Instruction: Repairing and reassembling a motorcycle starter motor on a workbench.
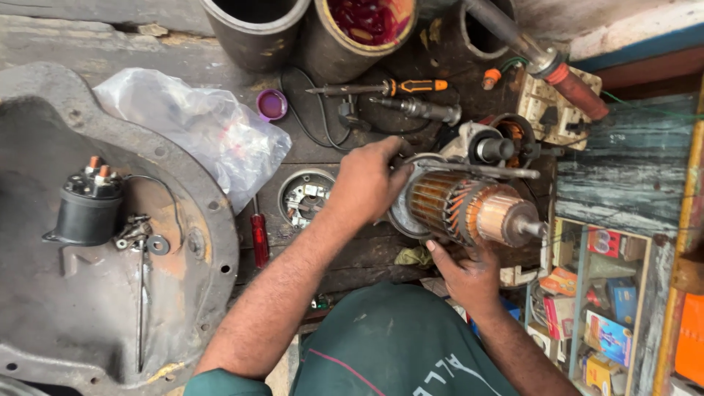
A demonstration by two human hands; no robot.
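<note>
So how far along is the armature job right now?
Done: the armature is out, and the round end plate and solenoid lie apart. In hand: left hand at its end, right hand underneath. Left: the loose parts remain unassembled.

Both bare forearms are reaching toward the frame's centre. The left hand [367,183] is curling, knuckles up, fingers gripping. The right hand [469,275] is cupping from below, fingers bent upward.

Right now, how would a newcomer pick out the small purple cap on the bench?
Start at the crumpled clear plastic bag left of the hands. At its upper right edge, beside a black cable, sits the purple cap: the only small, round, purple thing there.
</note>
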